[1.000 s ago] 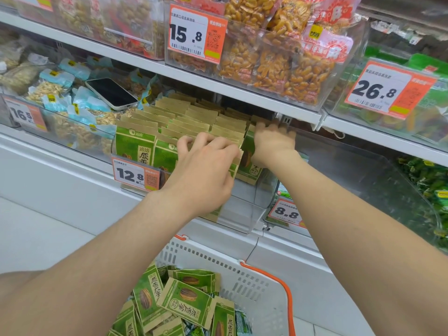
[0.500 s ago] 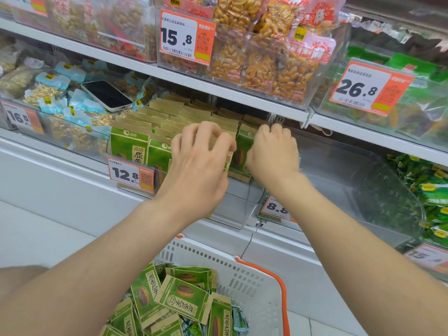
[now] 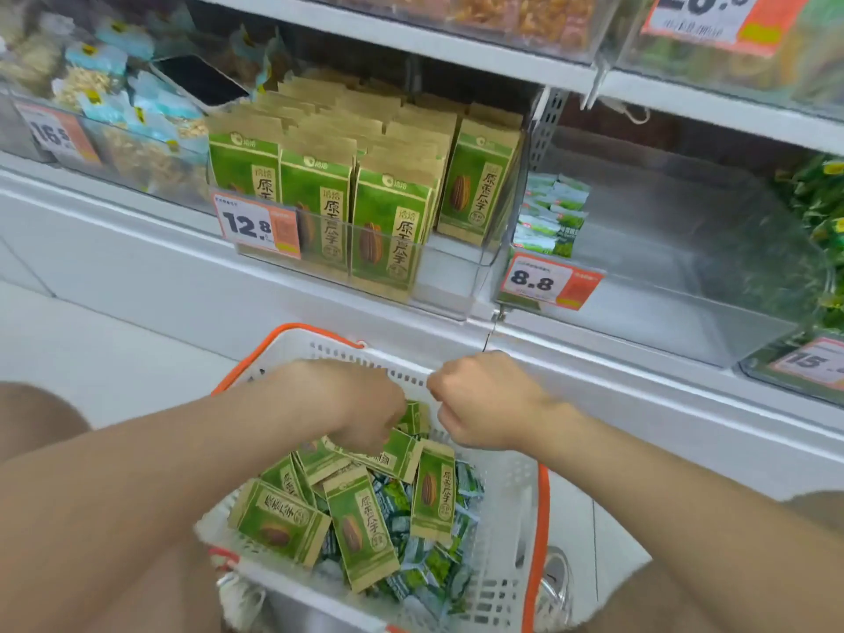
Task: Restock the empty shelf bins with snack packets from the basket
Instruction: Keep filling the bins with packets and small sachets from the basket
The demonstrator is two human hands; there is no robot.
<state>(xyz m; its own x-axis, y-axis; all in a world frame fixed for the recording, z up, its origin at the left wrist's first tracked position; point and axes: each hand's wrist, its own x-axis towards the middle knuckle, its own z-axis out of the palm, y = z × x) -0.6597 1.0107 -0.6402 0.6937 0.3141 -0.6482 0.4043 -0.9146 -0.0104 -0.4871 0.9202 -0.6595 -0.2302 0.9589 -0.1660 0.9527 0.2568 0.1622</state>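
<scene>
We're over the basket (image 3: 507, 518) for sunflower-seed packets (image 3: 361, 532): left hand (image 3: 361, 404) curled down, grasp hidden; right hand (image 3: 484, 399) fisted, seemingly empty.

Left grip (image 3: 361, 404) curled, fingers down; right grip (image 3: 484, 399) fisted, close beside.

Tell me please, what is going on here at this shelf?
A person is restocking a shop shelf. The left hand reaches among the green seed packets in the white basket; whether it grips one is hidden. The right hand is curled above the basket's far rim, nothing visible in it. The 12.8 bin holds rows of these packets, with a gap at front right. The 8.8 bin beside it is mostly bare.
</scene>
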